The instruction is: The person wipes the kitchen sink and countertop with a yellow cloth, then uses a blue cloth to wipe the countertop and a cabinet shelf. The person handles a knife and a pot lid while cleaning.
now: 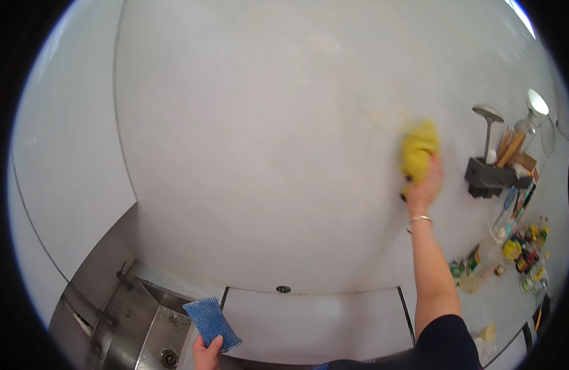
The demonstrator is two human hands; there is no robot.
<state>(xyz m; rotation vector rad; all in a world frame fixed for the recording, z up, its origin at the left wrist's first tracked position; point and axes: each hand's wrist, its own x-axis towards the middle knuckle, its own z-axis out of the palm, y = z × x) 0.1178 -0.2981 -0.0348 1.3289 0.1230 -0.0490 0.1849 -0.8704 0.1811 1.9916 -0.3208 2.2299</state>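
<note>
My right hand [428, 187] presses a bunched yellow cloth [419, 150] against the pale wall panel [266, 138]. The arm is stretched upward, and hand and cloth are blurred. Faint yellowish marks show on the wall just left of the cloth. Low in the view, my left hand [207, 354] grips a blue woven scouring pad [213, 323] by its lower end, between thumb and fingers. This pad is held in the air, apart from the wall, beside the stainless steel sink [166, 330].
A dark utensil holder [485, 175] with a ladle [488, 115] hangs on the wall at right. Below it stand a large clear bottle [483, 259] and several condiment bottles [527, 259]. White cabinet doors [72, 138] rise at left above a faucet [125, 277].
</note>
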